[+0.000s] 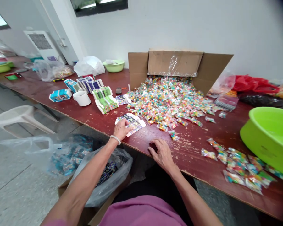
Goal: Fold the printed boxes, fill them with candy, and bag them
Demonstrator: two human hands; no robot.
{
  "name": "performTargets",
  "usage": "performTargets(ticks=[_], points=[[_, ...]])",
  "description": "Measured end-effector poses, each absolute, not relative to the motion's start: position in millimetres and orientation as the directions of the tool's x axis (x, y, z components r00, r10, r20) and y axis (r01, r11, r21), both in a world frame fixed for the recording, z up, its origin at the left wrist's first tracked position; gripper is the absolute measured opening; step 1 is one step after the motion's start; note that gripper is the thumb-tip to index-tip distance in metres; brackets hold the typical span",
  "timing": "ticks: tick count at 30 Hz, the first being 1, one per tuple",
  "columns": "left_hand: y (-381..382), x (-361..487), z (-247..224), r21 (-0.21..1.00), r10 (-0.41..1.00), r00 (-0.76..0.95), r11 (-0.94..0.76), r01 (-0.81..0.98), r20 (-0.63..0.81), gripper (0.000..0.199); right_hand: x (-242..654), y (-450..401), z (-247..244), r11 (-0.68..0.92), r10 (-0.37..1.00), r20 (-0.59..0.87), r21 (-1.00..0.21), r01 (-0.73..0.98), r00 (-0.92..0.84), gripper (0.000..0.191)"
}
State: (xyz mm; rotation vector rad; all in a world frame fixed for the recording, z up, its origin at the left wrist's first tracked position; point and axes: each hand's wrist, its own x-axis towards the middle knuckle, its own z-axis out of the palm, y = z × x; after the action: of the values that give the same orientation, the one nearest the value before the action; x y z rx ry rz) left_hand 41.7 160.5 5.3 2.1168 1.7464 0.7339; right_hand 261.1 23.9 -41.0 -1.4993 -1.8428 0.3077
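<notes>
My left hand (121, 129), with a beaded bracelet at the wrist, is closed on a flat printed carton (138, 124) near the table's front edge. Its fingers cover the carton's left part. My right hand (162, 153) rests on the table edge to the right, fingers bent and apart, holding nothing. Beyond both hands spreads a large heap of small clear packets of colourful candy (169, 97), spilling from a cardboard box (175, 62) on its side. Another purple printed carton (123, 99) lies by the heap's left edge.
Stacked green cartons (106, 99), a white cup (82, 98) and blue cartons (60, 95) stand on the left. At the right are a green basin (269, 138) and loose candy packets (235, 164). Below the table sits a lined box of dark packets (108, 172), near a white stool (23, 117).
</notes>
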Motion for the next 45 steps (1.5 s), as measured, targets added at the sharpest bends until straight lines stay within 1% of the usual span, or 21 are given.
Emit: performTargets(ticks=[4, 7, 10, 14, 16, 17, 20, 22, 23, 25, 26, 27, 28, 30, 31, 33, 35, 38, 41, 43, 45], points=[[156, 47, -4, 0.708, 0.984, 0.101, -0.174, 0.684, 0.145, 0.026, 261, 25, -37, 0.231, 0.939, 0.340, -0.743, 0.629, 0.058, 0.021], [151, 51, -7, 0.802, 0.990, 0.079, -0.144, 0.580, 0.120, 0.028, 262, 25, -35, 0.196, 0.943, 0.314, -0.792, 0.579, 0.110, 0.023], [150, 49, -2, 0.851, 0.990, 0.034, -0.135, 0.508, 0.137, 0.029, 264, 27, -33, 0.153, 0.951, 0.265, -0.849, 0.507, 0.157, 0.027], [143, 46, 13, 0.889, 0.989, 0.002, -0.135, 0.438, 0.149, 0.029, 264, 31, -27, 0.061, 0.960, 0.152, -0.933, 0.353, 0.235, 0.037], [129, 49, 22, 0.912, 0.993, 0.057, -0.119, 0.392, 0.105, 0.032, 260, 32, -19, 0.034, 0.960, 0.108, -0.962, 0.271, 0.260, 0.043], [118, 52, 26, 0.921, 0.992, 0.100, -0.111, 0.375, 0.079, 0.034, 257, 32, -14, 0.031, 0.960, 0.086, -0.978, 0.204, 0.268, 0.046], [79, 62, 36, 0.959, 0.957, 0.287, -0.032, 0.282, -0.053, 0.037, 247, 26, 4, 0.049, 0.965, 0.020, -0.993, -0.106, 0.260, 0.046], [54, 69, 38, 0.976, 0.840, 0.499, 0.179, 0.120, -0.215, 0.034, 243, 16, 16, 0.034, 0.983, -0.020, -0.958, -0.285, 0.183, 0.042], [44, 72, 38, 0.949, 0.746, 0.605, 0.311, 0.052, -0.278, 0.036, 242, 11, 21, 0.002, 0.992, -0.038, -0.948, -0.320, 0.120, 0.040], [30, 78, 33, 0.851, 0.562, 0.760, 0.525, -0.025, -0.325, 0.042, 241, -1, 29, -0.096, 0.995, -0.089, -0.943, -0.318, -0.036, 0.035], [25, 81, 30, 0.812, 0.507, 0.800, 0.583, -0.043, -0.322, 0.041, 241, -6, 32, -0.144, 0.987, -0.116, -0.945, -0.295, -0.110, 0.033], [22, 83, 26, 0.791, 0.482, 0.819, 0.610, -0.056, -0.313, 0.037, 241, -11, 34, -0.176, 0.977, -0.137, -0.948, -0.265, -0.161, 0.033], [19, 86, 22, 0.792, 0.487, 0.820, 0.607, -0.070, -0.301, 0.034, 241, -14, 36, -0.190, 0.971, -0.148, -0.954, -0.231, -0.186, 0.033], [17, 90, 17, 0.845, 0.568, 0.775, 0.527, -0.086, -0.276, 0.032, 239, -18, 36, -0.153, 0.980, -0.130, -0.976, -0.153, -0.151, 0.040], [16, 91, 16, 0.884, 0.618, 0.741, 0.461, -0.074, -0.261, 0.034, 238, -19, 36, -0.116, 0.989, -0.105, -0.987, -0.108, -0.100, 0.048], [15, 92, 16, 0.949, 0.697, 0.685, 0.314, -0.024, -0.213, 0.042, 233, -19, 33, -0.058, 0.998, -0.058, -0.998, -0.022, 0.002, 0.067], [14, 91, 17, 0.978, 0.726, 0.668, 0.206, 0.016, -0.164, 0.048, 228, -18, 31, -0.044, 0.998, -0.043, -0.999, 0.020, 0.051, 0.074], [13, 90, 18, 0.993, 0.739, 0.664, 0.114, 0.035, -0.108, 0.048, 223, -17, 31, -0.051, 0.997, -0.050, -0.998, 0.029, 0.054, 0.070], [10, 94, 18, 0.996, 0.771, 0.630, 0.074, 0.056, -0.093, 0.028, 224, -18, 36, -0.033, 0.999, -0.031, -0.997, 0.076, 0.036, 0.051], [6, 99, 19, 0.988, 0.789, 0.598, 0.150, 0.037, -0.142, 0.019, 227, -20, 41, -0.028, 0.999, -0.026, -0.995, 0.095, 0.025, 0.038], [1, 105, 22, 0.955, 0.794, 0.563, 0.295, -0.023, -0.231, 0.025, 231, -22, 45, -0.047, 0.999, -0.048, -0.997, 0.061, -0.012, 0.033]])
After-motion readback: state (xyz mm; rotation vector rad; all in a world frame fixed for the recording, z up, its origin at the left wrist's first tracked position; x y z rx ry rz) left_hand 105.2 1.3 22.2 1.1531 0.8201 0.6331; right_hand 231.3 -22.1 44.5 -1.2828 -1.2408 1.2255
